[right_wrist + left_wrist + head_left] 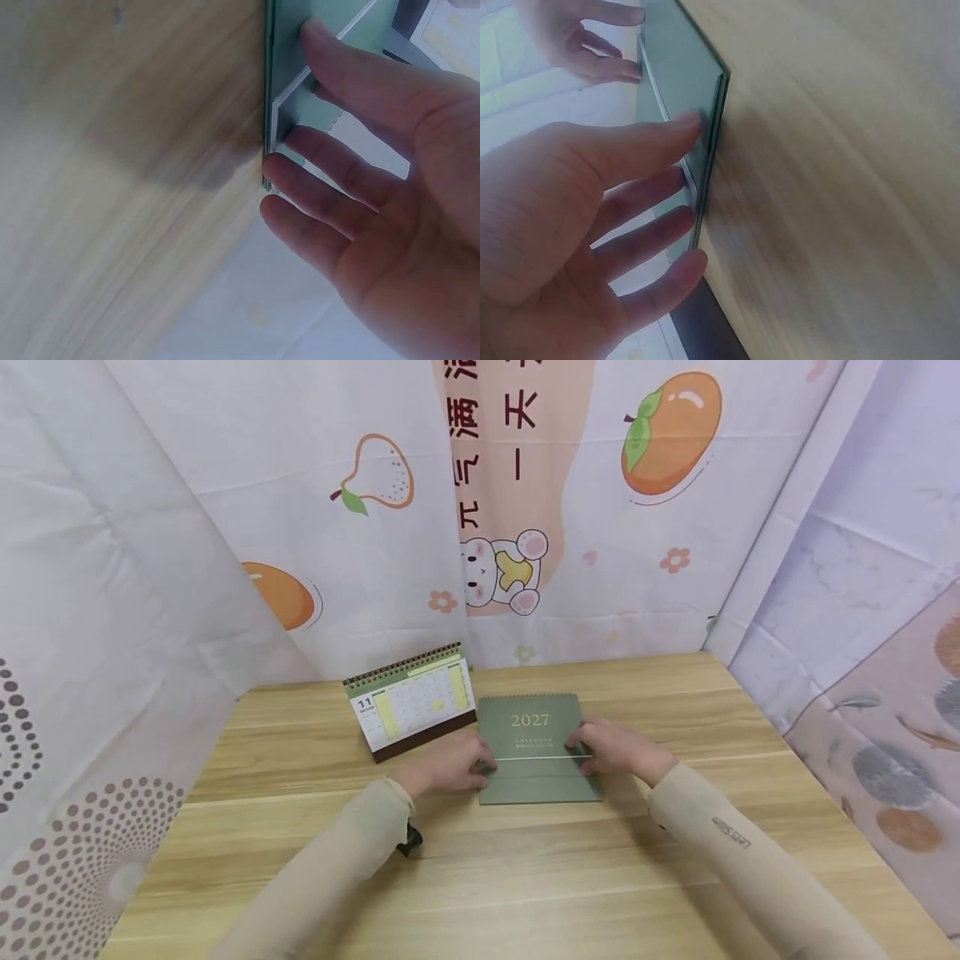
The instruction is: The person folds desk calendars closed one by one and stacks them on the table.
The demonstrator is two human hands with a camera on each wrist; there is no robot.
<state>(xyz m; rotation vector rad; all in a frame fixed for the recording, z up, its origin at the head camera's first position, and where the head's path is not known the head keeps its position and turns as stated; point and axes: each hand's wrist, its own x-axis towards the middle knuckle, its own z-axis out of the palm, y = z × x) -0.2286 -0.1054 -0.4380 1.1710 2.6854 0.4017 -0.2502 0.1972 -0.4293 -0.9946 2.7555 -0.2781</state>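
Note:
A green 2027 desk calendar [531, 785] lies low on the wooden table, its spiral binding at the far edge. The cover's near edge shows as a pale line above a plain green panel. At the calendar's left side is my left hand [453, 762]; its thumb [649, 142] reaches over the panel and the other fingers lie along the edge, loosely bent. My right hand [618, 747] is at the opposite side, thumb [352, 64] over the panel and fingers loosely bent by the edge. How firmly either hand touches the calendar, I cannot tell.
Behind and left of the hands, a second desk calendar [420, 697] stands propped up, opened to a page marked 11. The wooden table [525, 885] ends at a printed fabric backdrop [360, 560], with more fabric on both sides. Something dark [410, 841] hangs below the left cuff.

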